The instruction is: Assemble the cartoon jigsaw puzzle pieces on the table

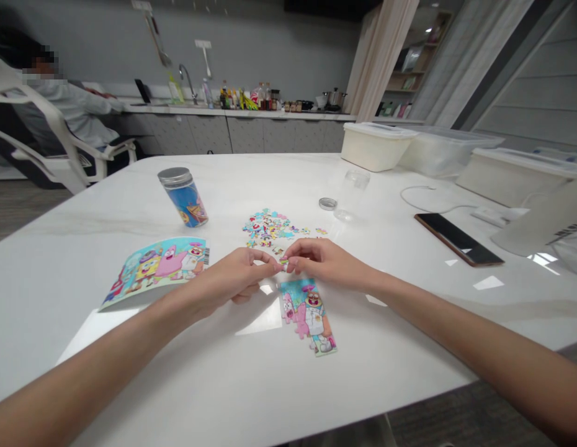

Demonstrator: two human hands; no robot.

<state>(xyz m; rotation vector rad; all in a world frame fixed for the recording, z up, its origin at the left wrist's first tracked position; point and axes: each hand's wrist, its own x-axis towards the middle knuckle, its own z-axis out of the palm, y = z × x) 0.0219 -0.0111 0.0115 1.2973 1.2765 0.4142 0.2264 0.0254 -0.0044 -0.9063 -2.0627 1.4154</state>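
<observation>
My left hand [249,270] and my right hand [314,261] meet over the table, fingertips pinched together on a small jigsaw puzzle piece [283,262]. Just below them lies a partly joined puzzle section [311,313] with cartoon figures in pink, white and cyan. Beyond my fingers is a loose heap of puzzle pieces [267,225], with a few strays spreading to its right. A curved picture sheet [165,264] of the cartoon characters rests left of my left hand. Behind it stands a picture-covered jar [183,198] with a silver lid.
On the right, a clear jar [352,195] stands beside its metal lid [327,203]. A phone [458,239], a white cable [428,202] and plastic bins [376,146] lie farther right. A person [77,115] sits at the back left by the kitchen counter [251,113].
</observation>
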